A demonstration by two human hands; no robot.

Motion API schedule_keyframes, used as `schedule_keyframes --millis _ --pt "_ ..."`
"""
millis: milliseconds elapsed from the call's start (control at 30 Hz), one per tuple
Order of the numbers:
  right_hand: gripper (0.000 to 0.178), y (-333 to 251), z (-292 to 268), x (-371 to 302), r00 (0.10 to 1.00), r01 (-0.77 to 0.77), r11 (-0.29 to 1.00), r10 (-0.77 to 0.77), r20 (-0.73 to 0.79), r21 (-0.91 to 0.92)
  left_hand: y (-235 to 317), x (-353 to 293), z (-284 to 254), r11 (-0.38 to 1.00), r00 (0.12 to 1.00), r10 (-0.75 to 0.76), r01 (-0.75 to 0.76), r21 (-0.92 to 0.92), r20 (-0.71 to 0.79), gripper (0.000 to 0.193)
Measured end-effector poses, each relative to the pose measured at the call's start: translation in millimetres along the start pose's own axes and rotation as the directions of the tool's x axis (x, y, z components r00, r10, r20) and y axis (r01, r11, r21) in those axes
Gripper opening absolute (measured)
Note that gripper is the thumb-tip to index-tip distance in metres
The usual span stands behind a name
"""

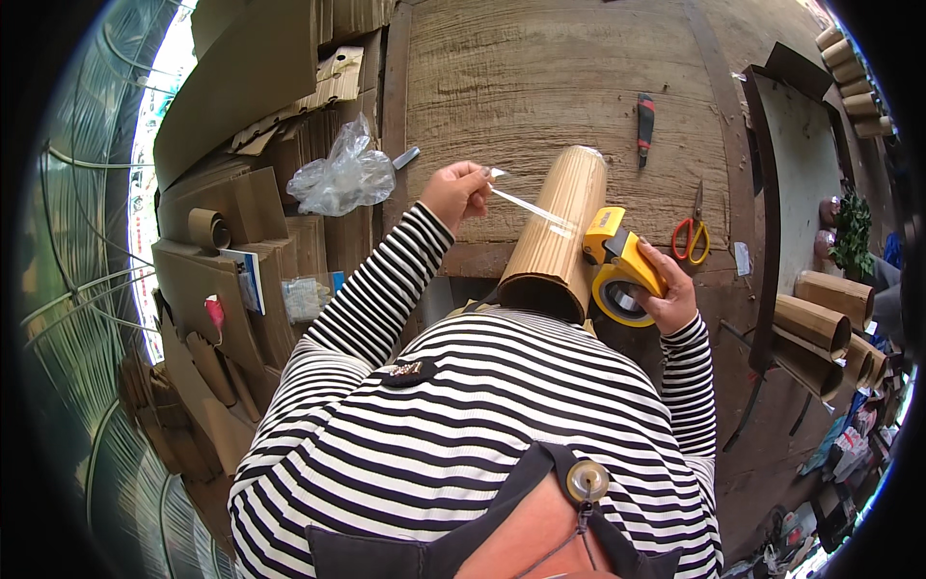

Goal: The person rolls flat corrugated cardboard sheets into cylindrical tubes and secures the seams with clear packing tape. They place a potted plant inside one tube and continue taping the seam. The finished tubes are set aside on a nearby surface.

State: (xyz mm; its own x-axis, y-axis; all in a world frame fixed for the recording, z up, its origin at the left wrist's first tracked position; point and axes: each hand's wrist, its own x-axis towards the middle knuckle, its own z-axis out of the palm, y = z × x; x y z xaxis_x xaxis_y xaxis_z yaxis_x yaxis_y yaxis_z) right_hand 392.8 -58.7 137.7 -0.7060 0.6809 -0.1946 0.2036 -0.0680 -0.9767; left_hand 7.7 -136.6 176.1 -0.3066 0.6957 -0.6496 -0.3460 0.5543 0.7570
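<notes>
Corded disc [586, 480], lettered badge [409, 372], hands [456, 196] [667, 289] holding tape [527, 205] and printed dispenser [634, 262]

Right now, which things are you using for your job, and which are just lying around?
In use:
- yellow tape dispenser, in the right hand
- strip of tape, pinched in the left hand
- brown ridged tube

Seemingly just lying about:
- scissors
- red-and-black tool
- clear plastic bag

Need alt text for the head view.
A person's right hand holds a yellow tape dispenser beside a tan ribbed tube, while the left hand pinches a thin, pale strip that reaches the tube. A utility knife and scissors lie to the right on a wooden table.
</notes>
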Motion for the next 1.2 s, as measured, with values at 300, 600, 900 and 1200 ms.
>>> schedule_keyframes --millis 300,600,900,1200 --pt "0.068 0.8 0.2 7.0 0.998 -0.061 0.991 0.059 0.021 0.122 -132.5 26.1 -13.1 0.924 0.932 -0.359 0.361 -0.126 0.044 0.011" --pt "0.073 -38.7 4.0 51.4 0.980 -0.111 0.992 0.119 0.159 -0.058 -177.2 57.0 -16.9 0.878 0.852 -0.476 0.447 0.171 0.216 0.029" --pt "0.067 -96.8 12.1 110.5 0.897 -0.253 0.936 0.321 0.303 -0.244 8.5 -56.8 -31.1 0.571 0.810 -0.116 -0.419 0.706 0.574 0.076" --pt "0.060 -53.9 2.6 69.8 0.955 0.135 0.915 -0.017 0.297 -0.380 -20.9 -50.5 -30.0 -0.021 0.883 0.211 -0.425 0.905 0.419 0.016"
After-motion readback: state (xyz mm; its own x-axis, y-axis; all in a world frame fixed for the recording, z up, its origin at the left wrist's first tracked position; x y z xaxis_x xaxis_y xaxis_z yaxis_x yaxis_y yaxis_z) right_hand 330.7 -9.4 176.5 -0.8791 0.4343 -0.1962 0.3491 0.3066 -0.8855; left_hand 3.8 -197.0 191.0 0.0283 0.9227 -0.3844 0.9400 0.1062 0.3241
